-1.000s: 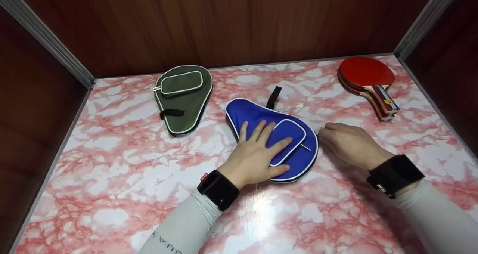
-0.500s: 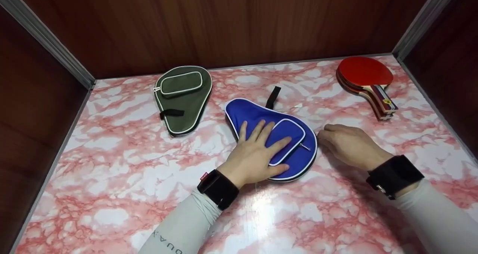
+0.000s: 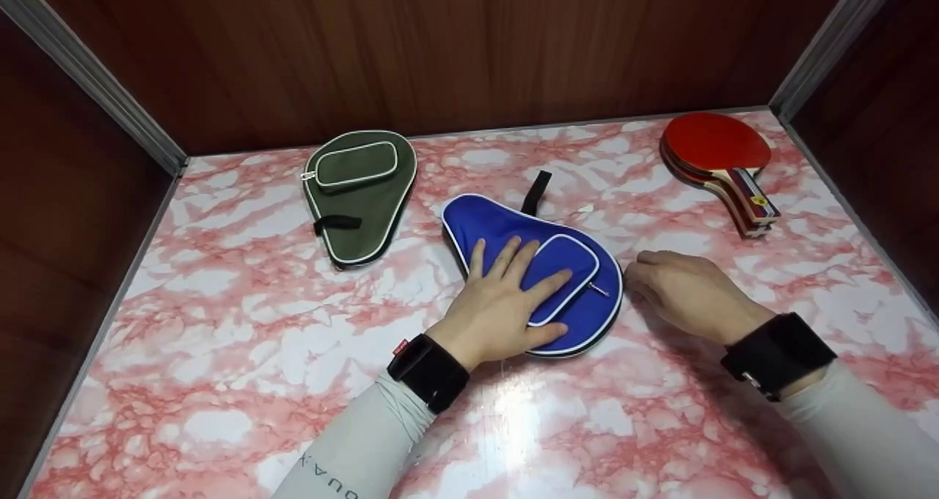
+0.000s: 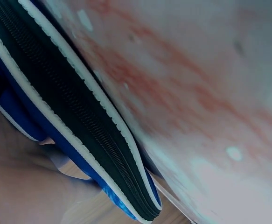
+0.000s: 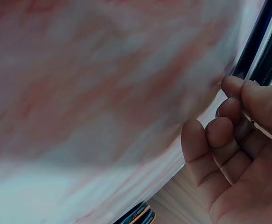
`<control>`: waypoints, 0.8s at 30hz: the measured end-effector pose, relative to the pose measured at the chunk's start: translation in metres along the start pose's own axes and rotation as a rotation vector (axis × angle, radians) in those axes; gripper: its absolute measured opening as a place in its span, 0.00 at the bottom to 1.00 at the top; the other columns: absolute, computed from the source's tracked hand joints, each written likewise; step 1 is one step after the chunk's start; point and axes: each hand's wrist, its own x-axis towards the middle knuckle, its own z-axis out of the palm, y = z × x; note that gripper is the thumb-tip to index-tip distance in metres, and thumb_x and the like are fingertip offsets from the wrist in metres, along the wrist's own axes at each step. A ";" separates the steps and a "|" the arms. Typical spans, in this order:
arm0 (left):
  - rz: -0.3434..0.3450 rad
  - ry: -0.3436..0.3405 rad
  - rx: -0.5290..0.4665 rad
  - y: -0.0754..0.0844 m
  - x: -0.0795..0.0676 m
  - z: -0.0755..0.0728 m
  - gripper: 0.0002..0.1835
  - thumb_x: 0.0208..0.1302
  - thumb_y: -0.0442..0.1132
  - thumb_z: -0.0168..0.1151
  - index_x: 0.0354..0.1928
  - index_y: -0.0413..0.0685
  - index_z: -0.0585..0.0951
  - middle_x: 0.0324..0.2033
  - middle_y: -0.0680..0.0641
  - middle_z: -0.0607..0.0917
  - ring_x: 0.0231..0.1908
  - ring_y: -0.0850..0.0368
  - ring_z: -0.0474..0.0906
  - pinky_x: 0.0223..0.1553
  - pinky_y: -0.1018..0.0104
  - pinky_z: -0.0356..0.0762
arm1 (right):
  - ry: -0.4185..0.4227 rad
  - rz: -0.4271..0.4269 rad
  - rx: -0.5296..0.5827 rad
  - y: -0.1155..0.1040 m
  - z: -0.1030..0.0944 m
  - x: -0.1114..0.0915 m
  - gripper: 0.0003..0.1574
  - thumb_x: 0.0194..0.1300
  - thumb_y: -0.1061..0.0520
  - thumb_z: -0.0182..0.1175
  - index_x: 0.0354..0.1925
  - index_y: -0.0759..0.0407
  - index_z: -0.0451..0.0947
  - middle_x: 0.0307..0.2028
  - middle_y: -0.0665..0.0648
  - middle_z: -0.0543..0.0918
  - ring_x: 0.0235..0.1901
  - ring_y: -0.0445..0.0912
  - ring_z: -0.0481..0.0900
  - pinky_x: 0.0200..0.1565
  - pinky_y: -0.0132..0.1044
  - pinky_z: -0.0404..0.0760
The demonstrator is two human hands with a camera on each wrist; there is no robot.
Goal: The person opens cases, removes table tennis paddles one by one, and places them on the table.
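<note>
A blue paddle-shaped table tennis bat case (image 3: 490, 216) with white piping lies on the table, its narrow end toward the back left. My left hand (image 3: 499, 308) rests flat on it with fingers spread, partly over the front pocket. The black zip band (image 4: 80, 105) around its side shows in the left wrist view. At the case's rounded right edge, my right hand (image 3: 682, 290) pinches the zipper pull between thumb and forefinger; the fingertips hide the pull itself. The other fingers (image 5: 219, 133) are curled in the right wrist view.
A green bat case (image 3: 378, 198) with a black strap lies at the back left. Stacked table tennis bats (image 3: 719, 143), red rubber up, lie at the back right. Dark wooden panels (image 3: 469, 51) border the marbled table (image 3: 220, 374).
My right hand has moved slightly toward me along the rounded edge of the blue case. My left hand and the case stay in place.
</note>
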 end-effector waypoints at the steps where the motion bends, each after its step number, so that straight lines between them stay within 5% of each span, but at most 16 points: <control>1: 0.000 0.003 0.001 0.000 0.000 0.000 0.41 0.78 0.76 0.51 0.87 0.74 0.64 0.87 0.37 0.55 0.87 0.36 0.44 0.80 0.25 0.35 | -0.006 0.005 0.001 -0.001 0.000 0.000 0.07 0.71 0.64 0.72 0.39 0.52 0.85 0.36 0.52 0.82 0.38 0.50 0.84 0.39 0.52 0.86; 8: 0.003 0.009 0.011 0.000 -0.001 -0.001 0.41 0.78 0.76 0.50 0.87 0.75 0.63 0.87 0.37 0.55 0.87 0.36 0.44 0.79 0.24 0.36 | -0.033 0.031 -0.008 -0.007 -0.001 -0.003 0.03 0.73 0.61 0.72 0.42 0.52 0.87 0.39 0.54 0.86 0.42 0.52 0.87 0.44 0.54 0.87; 24: 0.007 0.015 -0.004 0.000 -0.001 -0.002 0.41 0.78 0.76 0.51 0.87 0.74 0.65 0.86 0.37 0.56 0.86 0.35 0.45 0.79 0.24 0.36 | 0.000 -0.008 -0.044 -0.019 -0.001 -0.015 0.06 0.70 0.64 0.71 0.41 0.54 0.84 0.36 0.54 0.82 0.36 0.53 0.85 0.37 0.55 0.85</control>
